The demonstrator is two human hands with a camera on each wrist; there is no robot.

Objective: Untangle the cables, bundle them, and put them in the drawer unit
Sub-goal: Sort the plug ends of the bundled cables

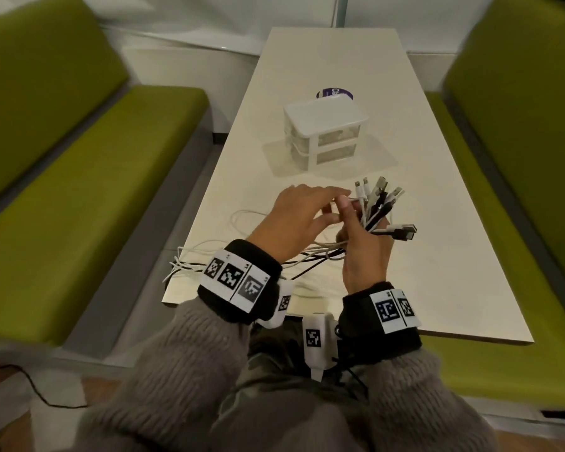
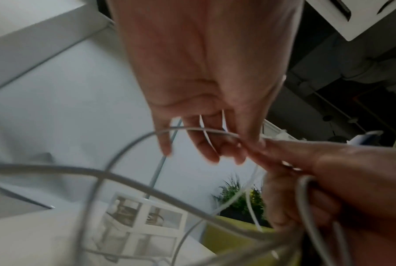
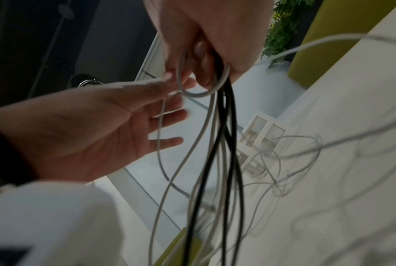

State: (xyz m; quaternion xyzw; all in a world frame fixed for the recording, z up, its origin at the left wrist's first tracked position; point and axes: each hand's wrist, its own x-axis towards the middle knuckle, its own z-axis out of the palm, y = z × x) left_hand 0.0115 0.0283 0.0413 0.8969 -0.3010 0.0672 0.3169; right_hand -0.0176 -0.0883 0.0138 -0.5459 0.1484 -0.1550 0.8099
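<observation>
Held above the near part of the table, my right hand (image 1: 362, 226) grips a bunch of white and black cables (image 1: 377, 207). Their plug ends fan out above my fist toward the drawer unit. In the right wrist view my right hand (image 3: 203, 68) holds a white loop and black strands that hang down. My left hand (image 1: 331, 207) sits just left of the bunch, its other fingers nearly straight. Its thumb and forefinger pinch one white cable (image 2: 192, 128) beside the right hand (image 2: 306, 180). The small white two-level drawer unit (image 1: 327, 128) stands farther back with its drawers closed.
Loose cable lengths (image 1: 229, 259) trail over the cream table (image 1: 437, 256) to its near left corner. A round purple sticker (image 1: 335, 92) lies behind the drawer unit. Green benches (image 1: 95, 190) flank the table on both sides.
</observation>
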